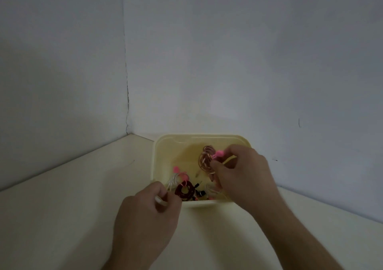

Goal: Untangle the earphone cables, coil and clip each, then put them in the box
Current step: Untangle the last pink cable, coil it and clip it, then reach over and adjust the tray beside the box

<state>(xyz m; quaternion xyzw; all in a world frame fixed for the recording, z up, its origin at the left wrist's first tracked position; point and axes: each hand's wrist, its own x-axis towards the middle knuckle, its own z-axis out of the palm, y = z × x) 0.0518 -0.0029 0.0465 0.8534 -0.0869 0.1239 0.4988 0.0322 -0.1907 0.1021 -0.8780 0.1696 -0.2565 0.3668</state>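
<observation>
Over the box (163, 155) | right hand (244, 178) pinches brown coil (205, 159) with pink clip (217, 155), coil hanging left of its fingertips above box floor | left hand (149, 211) curled at near-left rim, gripping white cable (173, 181) | dark red coil (184, 191) lies inside

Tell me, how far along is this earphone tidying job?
Nearly finished, it seems. Already in the yellow box: a dark red coil and a white coil, each with a pink clip. In hand: the right hand holds a brownish coil with a pink clip over the box. The left hand is curled at the box's near corner; what it holds is unclear. No loose cables show on the table.
</observation>
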